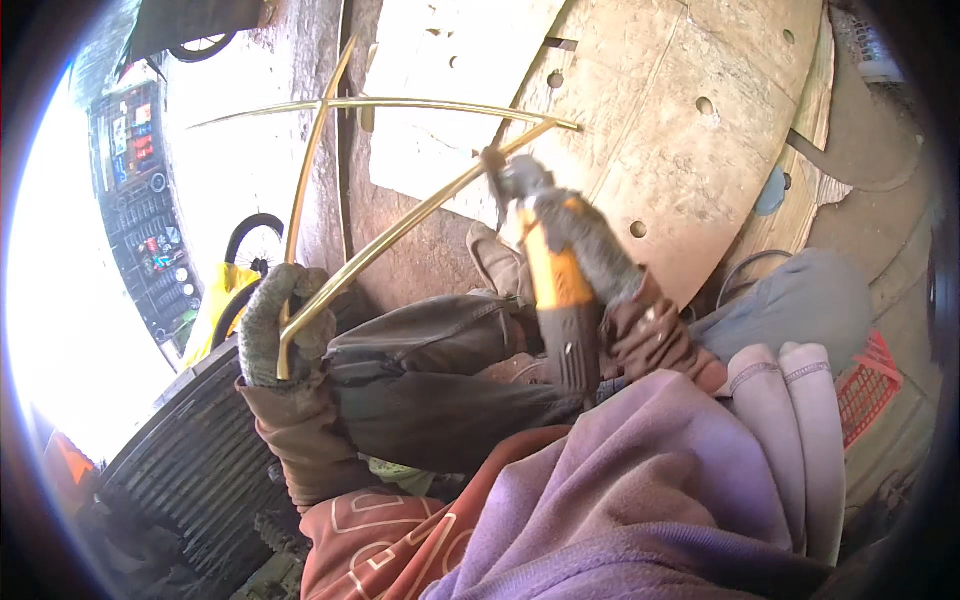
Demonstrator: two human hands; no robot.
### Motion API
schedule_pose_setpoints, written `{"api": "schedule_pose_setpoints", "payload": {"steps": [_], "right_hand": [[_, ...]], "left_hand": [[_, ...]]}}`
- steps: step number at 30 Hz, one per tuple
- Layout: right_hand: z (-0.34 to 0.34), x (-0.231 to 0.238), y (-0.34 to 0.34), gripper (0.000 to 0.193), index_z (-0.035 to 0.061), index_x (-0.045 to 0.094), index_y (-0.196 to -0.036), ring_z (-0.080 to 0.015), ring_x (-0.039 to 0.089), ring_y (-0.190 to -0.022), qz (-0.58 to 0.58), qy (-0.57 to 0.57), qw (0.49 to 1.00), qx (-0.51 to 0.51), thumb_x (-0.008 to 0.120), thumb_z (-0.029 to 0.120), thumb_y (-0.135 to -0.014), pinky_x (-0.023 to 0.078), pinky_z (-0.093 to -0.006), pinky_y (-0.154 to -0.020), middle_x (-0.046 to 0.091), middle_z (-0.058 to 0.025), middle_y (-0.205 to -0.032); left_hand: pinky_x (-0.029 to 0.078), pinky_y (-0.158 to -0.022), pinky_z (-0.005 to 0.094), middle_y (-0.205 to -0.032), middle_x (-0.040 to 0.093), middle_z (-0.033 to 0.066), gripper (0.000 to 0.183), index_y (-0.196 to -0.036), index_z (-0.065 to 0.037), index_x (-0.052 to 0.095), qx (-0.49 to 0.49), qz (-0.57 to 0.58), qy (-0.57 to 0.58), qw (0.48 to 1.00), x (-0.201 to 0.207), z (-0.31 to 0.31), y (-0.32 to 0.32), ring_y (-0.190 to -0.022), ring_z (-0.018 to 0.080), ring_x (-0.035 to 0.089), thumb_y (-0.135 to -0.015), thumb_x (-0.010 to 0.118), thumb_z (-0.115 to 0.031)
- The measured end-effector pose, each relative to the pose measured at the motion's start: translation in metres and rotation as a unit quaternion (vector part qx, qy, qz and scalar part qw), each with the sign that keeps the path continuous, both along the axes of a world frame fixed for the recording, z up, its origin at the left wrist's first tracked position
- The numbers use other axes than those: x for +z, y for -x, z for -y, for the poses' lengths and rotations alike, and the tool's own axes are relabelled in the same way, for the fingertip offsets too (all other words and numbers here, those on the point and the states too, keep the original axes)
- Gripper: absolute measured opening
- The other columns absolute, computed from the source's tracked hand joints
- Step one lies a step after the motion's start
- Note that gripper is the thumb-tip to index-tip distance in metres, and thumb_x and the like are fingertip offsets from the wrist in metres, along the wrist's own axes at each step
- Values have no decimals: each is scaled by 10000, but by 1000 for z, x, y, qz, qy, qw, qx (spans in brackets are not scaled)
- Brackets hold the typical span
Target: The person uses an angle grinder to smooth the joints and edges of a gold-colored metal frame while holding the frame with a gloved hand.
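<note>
In a grey glove, my left hand (pixel 262 325) is closed around the lower corner of a frame of thin gold-coloured metal rods (pixel 400 226). Its rods cross and spread upward and to the right. My right hand (pixel 603 252), gloved too, grips a yellow and black angle grinder (pixel 557 268), its body pointing down toward my lap. At the upper end, the grinder's disc (pixel 493 178) is seen edge-on beside the slanting rod near its far end. Whether disc and rod touch, I cannot tell.
Wooden boards with round holes (pixel 660 120) lie ahead and to the right. A red plastic basket (pixel 868 392) stands at the right. On the left are a yellow bag (pixel 225 300), a bicycle wheel (pixel 256 240) and a dark ribbed panel (pixel 190 470). Purple cloth (pixel 640 480) covers my front.
</note>
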State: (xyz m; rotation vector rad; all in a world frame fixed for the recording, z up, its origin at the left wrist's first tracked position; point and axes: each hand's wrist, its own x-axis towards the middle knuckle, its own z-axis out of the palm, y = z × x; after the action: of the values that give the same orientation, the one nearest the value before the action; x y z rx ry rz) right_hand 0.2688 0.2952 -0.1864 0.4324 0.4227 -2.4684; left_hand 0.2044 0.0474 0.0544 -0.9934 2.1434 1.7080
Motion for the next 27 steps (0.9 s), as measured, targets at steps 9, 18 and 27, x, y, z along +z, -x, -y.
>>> {"api": "schedule_pose_setpoints", "payload": {"steps": [9, 18, 27], "right_hand": [[20, 36, -6, 340, 36, 620, -1070, -159, 679, -753, 30, -23, 999, -34, 804, 257, -888, 604, -309, -587, 702, -93, -962], [11, -38, 10, 325, 60, 586, -1147, -198, 712, -774, 77, -41, 992, -95, 717, 286, -953, 629, -349, -671, 687, -112, -897], [-3, -27, 15, 419, 22, 607, -1131, -200, 698, -690, 109, -42, 991, -64, 743, 360, -926, 623, -332, -578, 688, -123, -869]], "left_hand": [[406, -439, 208, -742, 592, 88, 239, -914, 16, 601, -100, -65, 82, 989, -3, -3, 6, -499, 94, 510, -1004, 597, -206], [376, -409, 209, -700, 565, 73, 249, -877, -2, 582, -38, 5, -52, 998, 6, 3, 6, -461, 95, 483, -999, 595, -219], [425, -492, 205, -765, 560, 37, 244, -913, -17, 583, -76, -5, 37, 996, 3, -9, 11, -573, 97, 532, -1010, 585, -241]]}}
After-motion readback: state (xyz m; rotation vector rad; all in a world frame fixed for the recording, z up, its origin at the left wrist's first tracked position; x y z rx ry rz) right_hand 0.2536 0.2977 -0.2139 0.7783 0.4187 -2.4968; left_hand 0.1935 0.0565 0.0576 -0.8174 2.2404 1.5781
